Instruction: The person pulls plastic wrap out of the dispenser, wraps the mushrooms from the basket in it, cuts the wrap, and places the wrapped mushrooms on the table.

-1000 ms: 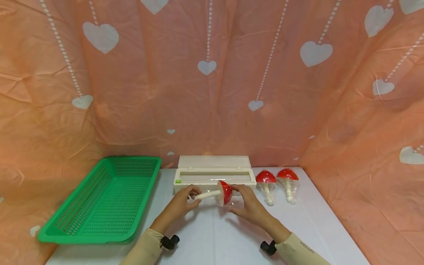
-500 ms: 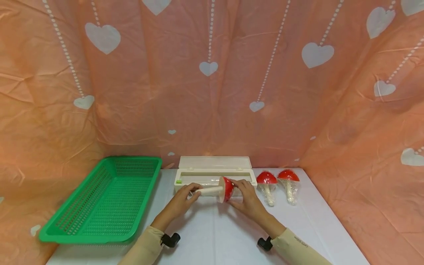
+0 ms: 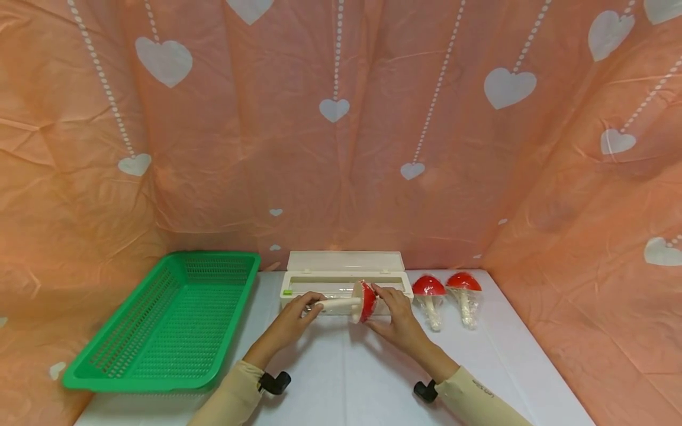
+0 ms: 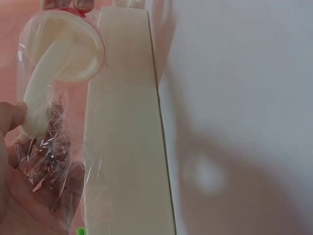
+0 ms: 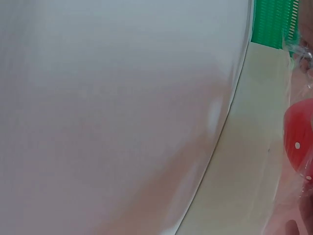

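Note:
Held sideways between both hands is a toy mushroom [image 3: 341, 302] with a white stem and a red, white-dotted cap. My left hand [image 3: 290, 319] pinches the stem's end, with crumpled clear film [image 4: 51, 152] bunched over its palm. At the other end, the fingers and thumb of my right hand [image 3: 396, 325] grip the cap. The left wrist view shows the pale underside of the cap [image 4: 80, 61]; only part of the red dome [image 5: 297, 129] appears in the right wrist view. Just behind the mushroom stands a white cling film dispenser [image 3: 346, 260], its lid raised.
To the left lies a large green plastic basket [image 3: 213, 370]. Two more film-wrapped red mushrooms, a nearer one [image 3: 428, 286] and a farther one [image 3: 463, 281], rest right of the dispenser. A white cloth covers the table [image 3: 351, 384]; a peach curtain [image 3: 341, 177] hangs behind.
The mushroom has risen slightly, toward the dispenser. My right hand has closed in on the cap from its looser position a second ago. The left hand still holds the stem end.

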A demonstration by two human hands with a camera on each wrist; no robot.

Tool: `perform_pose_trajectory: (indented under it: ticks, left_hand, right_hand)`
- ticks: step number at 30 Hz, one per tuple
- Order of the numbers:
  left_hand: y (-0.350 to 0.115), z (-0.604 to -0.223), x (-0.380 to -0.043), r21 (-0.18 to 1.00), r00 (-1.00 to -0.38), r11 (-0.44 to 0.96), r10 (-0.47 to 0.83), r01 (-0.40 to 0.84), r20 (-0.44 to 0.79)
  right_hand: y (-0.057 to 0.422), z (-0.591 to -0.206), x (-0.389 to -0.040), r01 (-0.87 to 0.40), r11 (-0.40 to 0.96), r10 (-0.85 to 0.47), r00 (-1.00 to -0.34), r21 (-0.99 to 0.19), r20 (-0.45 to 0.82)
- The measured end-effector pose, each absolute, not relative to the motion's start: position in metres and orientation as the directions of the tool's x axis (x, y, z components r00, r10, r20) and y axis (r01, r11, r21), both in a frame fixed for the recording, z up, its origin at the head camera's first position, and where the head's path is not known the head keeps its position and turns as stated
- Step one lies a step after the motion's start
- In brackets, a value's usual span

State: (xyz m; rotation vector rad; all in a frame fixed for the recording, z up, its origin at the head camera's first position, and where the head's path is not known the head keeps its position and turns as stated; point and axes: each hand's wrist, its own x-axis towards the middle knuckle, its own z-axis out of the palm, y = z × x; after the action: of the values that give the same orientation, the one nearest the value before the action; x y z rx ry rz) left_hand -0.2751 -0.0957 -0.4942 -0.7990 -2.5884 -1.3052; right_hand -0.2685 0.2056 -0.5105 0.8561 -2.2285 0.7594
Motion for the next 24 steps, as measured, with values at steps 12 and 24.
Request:
perform_pose_trajectory:
  ticks: [12,24]
  left_hand:
    - [-0.094,-0.488,-0.276,0.744,-0.867,0.466,0.383,0.479,0.319]
    - [-0.098,-0.471,-0.281,0.750,-0.865,0.464,0.408,0.472,0.292]
  right_hand:
    - [0.203,-0.510,-0.271,-0.698,0.675,-0.365,-0.598,-0.241,0.713]
    - [0.201,-0.498,-0.277,-0.706,0.560,-0.314,-0.666,-0.434,0.677]
